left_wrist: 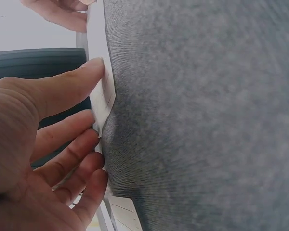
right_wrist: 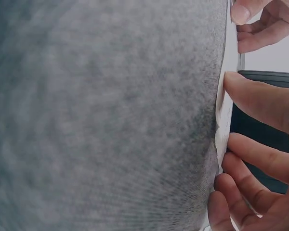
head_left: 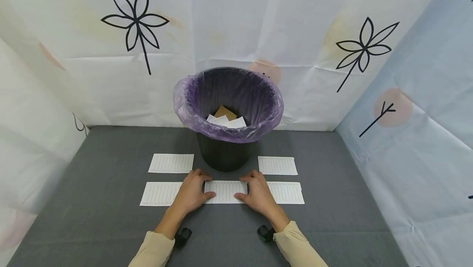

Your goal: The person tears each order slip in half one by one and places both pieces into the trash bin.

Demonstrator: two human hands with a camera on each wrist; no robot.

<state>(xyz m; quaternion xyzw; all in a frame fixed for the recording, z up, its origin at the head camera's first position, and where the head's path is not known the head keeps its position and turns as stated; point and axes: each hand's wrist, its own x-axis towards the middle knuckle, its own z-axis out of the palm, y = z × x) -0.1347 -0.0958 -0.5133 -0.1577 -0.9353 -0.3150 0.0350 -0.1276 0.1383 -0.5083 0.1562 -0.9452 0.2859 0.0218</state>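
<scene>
White ruled paper slip (head_left: 226, 192) lies mid near row on grey tabletop (head_left: 340, 217), btwn. L hand (head_left: 193, 191) & R hand (head_left: 257, 193), both loosely spread, thumbs touching it, no pinch visible; prob. light, bendy, easily creased, best taken by short ends.

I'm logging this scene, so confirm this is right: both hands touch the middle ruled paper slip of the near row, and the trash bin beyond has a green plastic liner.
The plastic liner is purple, not green, as the head view shows. The rest stands: the left hand and right hand touch the middle ruled paper slip, with the trash bin beyond.
</scene>
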